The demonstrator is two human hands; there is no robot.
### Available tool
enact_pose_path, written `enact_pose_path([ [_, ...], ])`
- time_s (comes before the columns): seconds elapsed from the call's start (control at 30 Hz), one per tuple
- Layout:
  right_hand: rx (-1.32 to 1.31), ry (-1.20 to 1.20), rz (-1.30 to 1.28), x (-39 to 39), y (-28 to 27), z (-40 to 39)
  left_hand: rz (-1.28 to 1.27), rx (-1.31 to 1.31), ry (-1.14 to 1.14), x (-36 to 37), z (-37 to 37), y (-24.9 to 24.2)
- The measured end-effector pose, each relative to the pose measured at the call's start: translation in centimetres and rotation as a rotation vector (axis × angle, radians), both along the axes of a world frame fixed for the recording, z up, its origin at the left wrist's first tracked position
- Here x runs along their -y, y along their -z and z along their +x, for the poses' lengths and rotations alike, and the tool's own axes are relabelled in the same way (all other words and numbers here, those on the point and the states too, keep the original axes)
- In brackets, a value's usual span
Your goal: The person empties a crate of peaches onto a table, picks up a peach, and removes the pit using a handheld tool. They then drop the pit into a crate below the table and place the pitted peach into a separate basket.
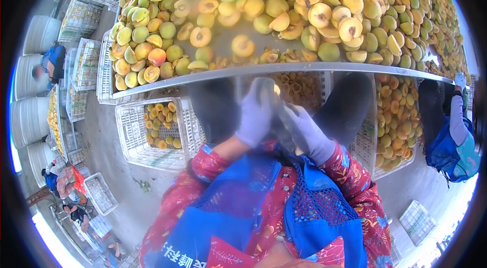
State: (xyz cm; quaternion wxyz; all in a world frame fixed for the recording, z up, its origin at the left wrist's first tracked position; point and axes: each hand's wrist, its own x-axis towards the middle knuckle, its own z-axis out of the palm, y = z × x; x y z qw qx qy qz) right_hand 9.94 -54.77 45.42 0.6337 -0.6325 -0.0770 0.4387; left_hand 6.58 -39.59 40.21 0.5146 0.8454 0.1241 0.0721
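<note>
My left hand (255, 118), in a pale lavender glove with dark grey at the fingers, is closed in front of my chest, below the metal table edge. A small bit of yellow fruit (276, 89) shows at its fingertips. Close beside it on the right is my right hand (310, 133), gloved alike and closed round something dark and blurred. A small pale tip (298, 152) shows at the lower end of that hand. Halved yellow and green fruits (350, 29) are heaped on the table just beyond both hands.
The table's metal rim (264, 68) curves across ahead. White crates of fruit stand below it at left (152, 159) and right (378, 170), with fruit pieces (299, 88) between my knees. A co-worker (456, 136) is at far right. Other people and stacked crates (83, 65) are at left.
</note>
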Motion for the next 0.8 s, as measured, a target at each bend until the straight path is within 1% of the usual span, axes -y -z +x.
enact_pose_path([
  [0.07,0.261,-0.061,-0.079,0.4,2.7,-1.0,0.234,0.075,0.057,-0.1,-0.2,1.7],
  [0.1,0.389,-0.094,-0.119,0.8,3.9,-1.5,0.409,0.185,0.095,-0.3,-0.2,3.8],
  [0.13,0.215,-0.05,-0.098,0.7,3.4,-1.2,0.586,0.302,0.136,-0.4,0.4,3.2],
  [0.2,-0.134,0.04,-0.054,0.7,2.0,-0.6,0.206,0.109,0.095,0.1,0.4,1.6],
  [0.23,-0.331,0.078,0.077,1.0,2.0,-0.7,0.016,0.009,0.074,0.4,0.4,0.2],
  [0.3,-0.712,0.155,0.349,1.6,2.2,-0.5,0.037,0.035,0.068,0.8,0.4,-0.6],
  [0.33,-0.655,0.183,0.296,1.4,2.2,-0.5,0.049,0.048,0.068,0.8,0.4,-0.7],
  [0.4,-0.552,0.234,0.18,1.0,2.5,-0.9,0.405,0.136,0.202,0.4,0.4,0.0],
  [0.43,-0.529,0.215,0.165,1.1,2.7,-1.0,0.582,0.182,0.268,0.2,0.4,0.7],
  [0.47,-0.507,0.197,0.15,1.1,2.9,-1.2,0.708,0.274,0.2,0.6,0.4,1.4],
  [0.53,-0.581,0.201,0.159,1.1,2.7,-0.9,0.41,0.133,0.205,0.8,0.4,1.5],
  [0.57,-0.686,0.219,0.179,1.3,2.1,-0.5,0.26,0.058,0.207,0.9,0.2,1.2],
  [0.6,-0.791,0.238,0.199,1.6,1.8,-0.4,0.272,0.14,0.214,0.8,-0.1,1.3],
  [0.67,-0.908,0.194,0.403,2.5,3.2,-0.5,0.296,0.318,0.228,0.5,0.0,1.5],
  [0.7,-0.967,0.171,0.506,2.6,4.2,-0.8,0.256,0.237,0.213,0.7,0.0,1.3],
  [0.77,-0.053,0.143,0.238,1.6,6.6,-1.7,0.18,0.071,0.184,1.2,0.0,1.1],
  [0.8,0.07,0.115,0.146,1.5,7.3,-2.2,0.378,0.119,0.269,1.0,-0.6,2.5],
])
